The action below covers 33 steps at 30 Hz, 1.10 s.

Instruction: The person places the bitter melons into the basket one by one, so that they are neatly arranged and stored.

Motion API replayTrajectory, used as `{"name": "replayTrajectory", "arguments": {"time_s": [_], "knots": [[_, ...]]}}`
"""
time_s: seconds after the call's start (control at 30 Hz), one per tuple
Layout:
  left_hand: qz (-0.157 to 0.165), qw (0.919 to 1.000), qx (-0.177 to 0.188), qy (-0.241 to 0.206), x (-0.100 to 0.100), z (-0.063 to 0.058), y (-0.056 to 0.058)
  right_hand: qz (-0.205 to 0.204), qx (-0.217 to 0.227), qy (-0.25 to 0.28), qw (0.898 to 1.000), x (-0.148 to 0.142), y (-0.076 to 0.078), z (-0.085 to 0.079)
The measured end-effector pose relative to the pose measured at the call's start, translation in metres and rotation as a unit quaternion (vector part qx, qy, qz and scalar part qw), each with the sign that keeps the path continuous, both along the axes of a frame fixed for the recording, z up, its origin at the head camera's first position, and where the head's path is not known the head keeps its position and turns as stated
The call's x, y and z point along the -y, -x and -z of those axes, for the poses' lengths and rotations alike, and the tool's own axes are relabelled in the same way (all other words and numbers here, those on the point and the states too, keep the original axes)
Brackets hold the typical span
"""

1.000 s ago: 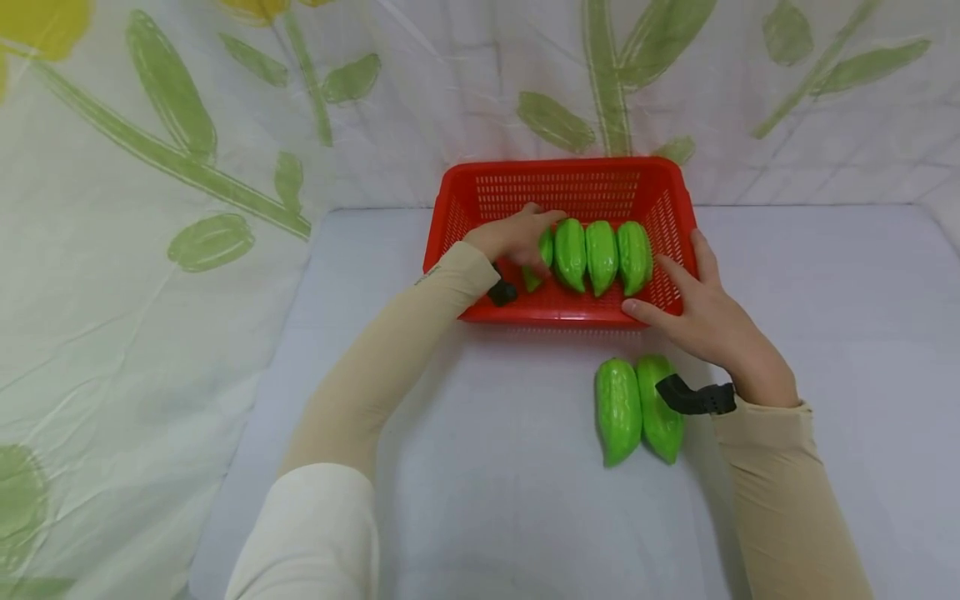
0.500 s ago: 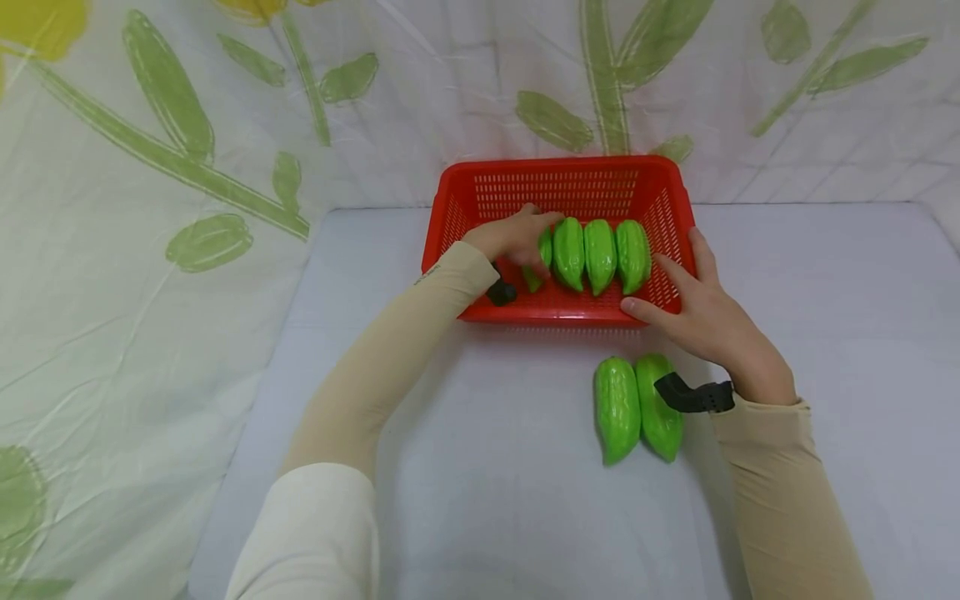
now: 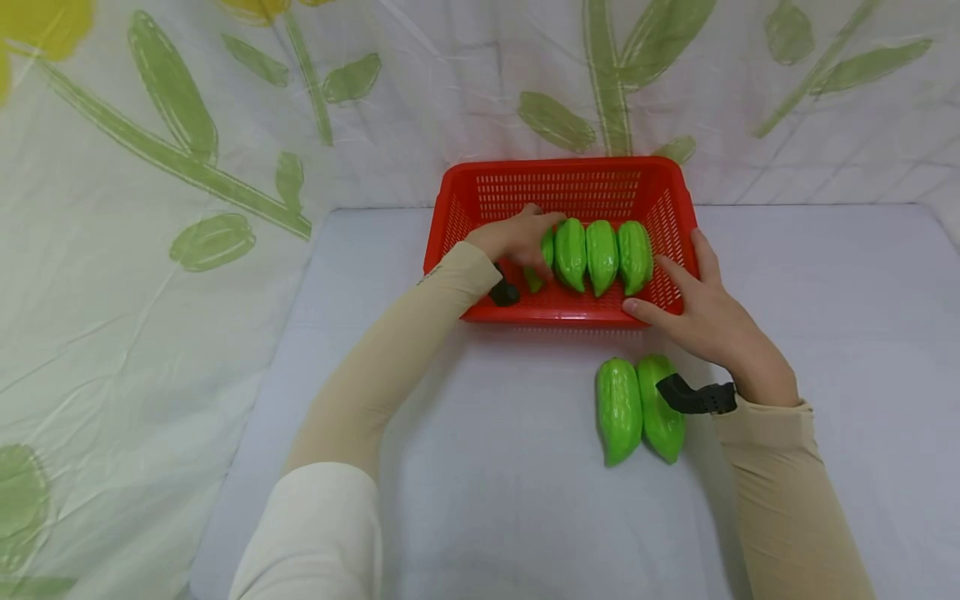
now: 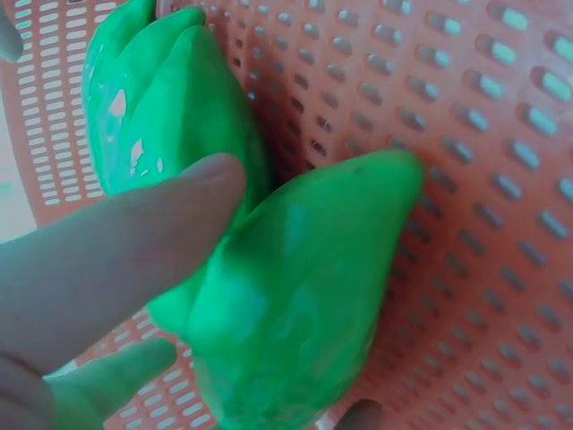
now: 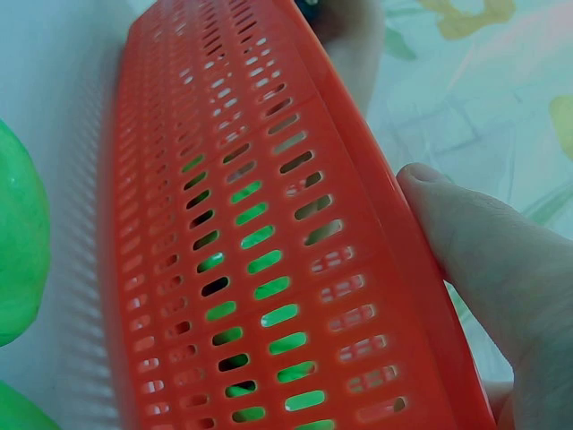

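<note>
Evidently, in the head view, we are seeing the left hand (image 3: 519, 239) bending its fingers and thumb about the leftmost green fruit (image 3: 535, 280), which is lying inside the red basket (image 3: 562, 316) beside three more green fruits (image 3: 602, 257); the right hand (image 3: 712, 312) is spreading its fingers apart across the near right corner, and two loose green fruits (image 3: 619, 408) are lying on the table (image 3: 510, 500). In the left wrist view, the thumb is resting against fruit; we cannot tell how firmly. In the right wrist view, a straight finger is touching the basket's outer edge. We are judging this as positioning fruit while steadying the basket; the next move is probably calling for freeing the fingers without disturbing the row.
</note>
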<state>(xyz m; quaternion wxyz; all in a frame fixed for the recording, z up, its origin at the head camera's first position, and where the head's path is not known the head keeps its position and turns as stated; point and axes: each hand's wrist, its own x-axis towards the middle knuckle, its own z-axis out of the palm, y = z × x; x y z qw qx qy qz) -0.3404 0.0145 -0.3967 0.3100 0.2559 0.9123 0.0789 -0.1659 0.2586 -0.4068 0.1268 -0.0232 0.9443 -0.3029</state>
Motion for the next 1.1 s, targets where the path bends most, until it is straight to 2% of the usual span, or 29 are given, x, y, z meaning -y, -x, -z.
{"name": "replayTrajectory", "arguments": {"time_s": [0.3,0.43,0.6,0.87,1.1], "knots": [[-0.006,0.9992,-0.031,-0.025,0.006,-0.010,-0.002,-0.001,-0.001,0.002,1.000,0.001,0.001,-0.001],[-0.007,0.9987,-0.037,-0.035,0.006,-0.019,-0.006,0.000,0.000,0.000,1.000,0.001,0.000,-0.001],[-0.001,0.9966,-0.062,-0.053,0.004,-0.034,-0.014,0.001,0.005,-0.004,1.000,0.000,-0.001,-0.001],[0.006,0.9916,-0.106,-0.073,-0.002,-0.061,-0.041,-0.001,0.006,-0.004,1.000,-0.001,0.000,-0.001],[0.033,0.9859,-0.139,-0.088,-0.003,-0.077,-0.070,-0.001,0.000,0.002,1.000,-0.001,0.000,-0.003]]}}
